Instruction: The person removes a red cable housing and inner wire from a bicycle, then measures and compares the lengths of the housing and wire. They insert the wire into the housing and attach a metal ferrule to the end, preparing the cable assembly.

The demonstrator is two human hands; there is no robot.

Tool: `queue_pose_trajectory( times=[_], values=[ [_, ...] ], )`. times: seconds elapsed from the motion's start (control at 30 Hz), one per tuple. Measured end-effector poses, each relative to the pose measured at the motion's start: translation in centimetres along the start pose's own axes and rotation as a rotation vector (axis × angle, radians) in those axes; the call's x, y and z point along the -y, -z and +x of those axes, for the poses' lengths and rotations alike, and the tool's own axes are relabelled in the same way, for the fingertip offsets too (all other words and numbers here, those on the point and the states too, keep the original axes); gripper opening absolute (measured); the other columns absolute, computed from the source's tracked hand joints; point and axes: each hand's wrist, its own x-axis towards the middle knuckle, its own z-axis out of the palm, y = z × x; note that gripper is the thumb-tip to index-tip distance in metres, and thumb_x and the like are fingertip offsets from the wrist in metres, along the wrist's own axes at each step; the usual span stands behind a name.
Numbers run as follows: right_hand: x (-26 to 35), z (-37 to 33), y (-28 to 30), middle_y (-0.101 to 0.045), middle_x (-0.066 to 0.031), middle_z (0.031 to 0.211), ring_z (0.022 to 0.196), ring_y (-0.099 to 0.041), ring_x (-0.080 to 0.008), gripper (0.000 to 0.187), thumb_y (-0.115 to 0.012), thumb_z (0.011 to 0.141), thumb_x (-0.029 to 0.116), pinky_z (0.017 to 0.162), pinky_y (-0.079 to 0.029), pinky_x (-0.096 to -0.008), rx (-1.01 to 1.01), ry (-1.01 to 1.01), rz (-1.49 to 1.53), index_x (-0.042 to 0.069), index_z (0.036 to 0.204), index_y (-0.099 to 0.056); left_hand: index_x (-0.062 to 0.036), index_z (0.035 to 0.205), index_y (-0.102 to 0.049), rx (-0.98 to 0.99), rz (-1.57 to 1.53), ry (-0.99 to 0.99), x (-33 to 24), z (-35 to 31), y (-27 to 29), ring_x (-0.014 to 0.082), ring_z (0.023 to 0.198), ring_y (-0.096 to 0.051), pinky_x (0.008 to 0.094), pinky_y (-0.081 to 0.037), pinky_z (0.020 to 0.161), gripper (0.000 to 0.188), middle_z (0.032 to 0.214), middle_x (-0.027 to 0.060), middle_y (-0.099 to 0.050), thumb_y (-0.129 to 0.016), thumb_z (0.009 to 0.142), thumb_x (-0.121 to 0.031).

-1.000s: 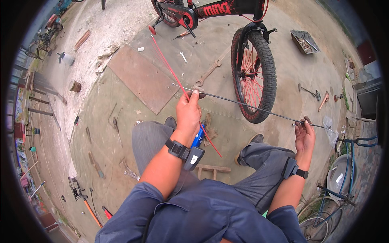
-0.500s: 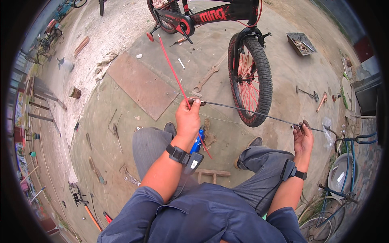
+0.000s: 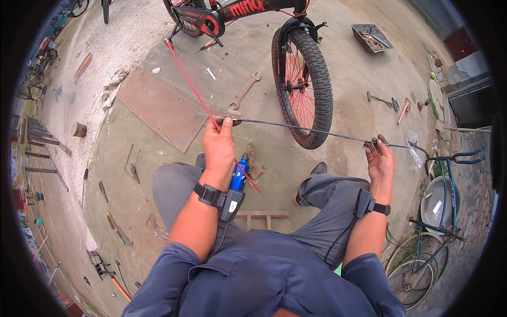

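At the left, a flat, brown rectangular board [image 3: 161, 108] lies on the ground. A long, thin red cable [image 3: 193, 88] slants down from upper left through the bare left hand [image 3: 218, 145], which pinches it together with one end of a straight, dark, slender cable [image 3: 285, 125]. The red cable's upper end, apart from the black-and-red bicycle [image 3: 248, 10] in view half a second ago, now overlaps its rear strut. A shiny blue cylinder [image 3: 239, 178] shows below the left hand, less covered than before. The dark cable stays stretched rightward, crossing in front of the knobbly black front tyre [image 3: 319, 79]. The bare right hand [image 3: 380, 158] pinches it between thumb and fingertips near its far end. Hands and surroundings alike have shifted leftward in view; the grips look unchanged.
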Motion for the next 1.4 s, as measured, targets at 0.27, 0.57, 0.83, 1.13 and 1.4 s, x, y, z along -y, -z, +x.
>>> queue_pose_trajectory(
  times=[0.27,0.57,0.83,1.13,1.4],
  values=[
    [0.0,-0.4,-0.9,-0.066,-0.0103,0.105,0.095,-0.069,-0.0286,0.029,-0.057,0.099,0.01,0.071,-0.06,-0.0312,0.039,0.022,0.035,0.002,0.126,-0.055,-0.0072,0.101,-0.058,0.002,-0.069,0.093,-0.8,-0.1,0.0,0.0043,0.044,-0.038,0.0222,-0.029,0.038,0.014,0.087,0.0082,-0.07,-0.062,0.101,-0.02],
    [0.5,-1.2,-1.7,-0.06,-0.0129,0.109,0.095,-0.065,-0.0295,0.04,-0.055,0.099,0.009,0.075,-0.054,-0.0347,0.032,-0.007,-0.015,-0.004,0.136,-0.045,-0.0058,0.105,-0.06,0.014,-0.108,0.084,-0.8,-0.2,-0.1,0.0041,0.044,-0.039,0.0219,-0.03,0.039,0.011,0.086,0.0059,-0.07,-0.061,0.101,-0.016],
    [0.4,-1.3,-1.9,-0.062,-0.0114,0.106,0.091,-0.066,-0.0269,0.034,-0.057,0.099,0.01,0.073,-0.056,-0.0325,0.016,-0.015,-0.027,0.0,0.13,-0.05,-0.0048,0.107,-0.06,0.026,-0.119,0.108,-1.0,-0.1,0.0,0.0039,0.044,-0.039,0.0224,-0.03,0.039,0.013,0.088,0.0056,-0.069,-0.062,0.101,-0.016],
    [0.2,-1.1,-1.4,-0.063,-0.0104,0.106,0.09,-0.069,-0.0251,0.028,-0.058,0.099,0.012,0.071,-0.058,-0.0304,0.064,-0.002,-0.015,0.002,0.125,-0.052,-0.0034,0.107,-0.06,0.021,-0.109,0.113,-1.1,-0.2,-0.1,0.0042,0.044,-0.038,0.0224,-0.029,0.039,0.014,0.085,0.0044,-0.068,-0.062,0.101,-0.016],
    [0.2,-1.0,-1.5,-0.062,-0.0104,0.107,0.095,-0.067,-0.026,0.034,-0.059,0.099,0.013,0.075,-0.057,-0.0313,0.055,0.003,-0.039,0.001,0.13,-0.05,-0.003,0.109,-0.061,0.056,-0.129,0.111,-1.3,-0.2,0.0,0.0047,0.045,-0.039,0.0221,-0.031,0.04,0.015,0.087,0.0051,-0.068,-0.063,0.1,-0.016]
  ],
)
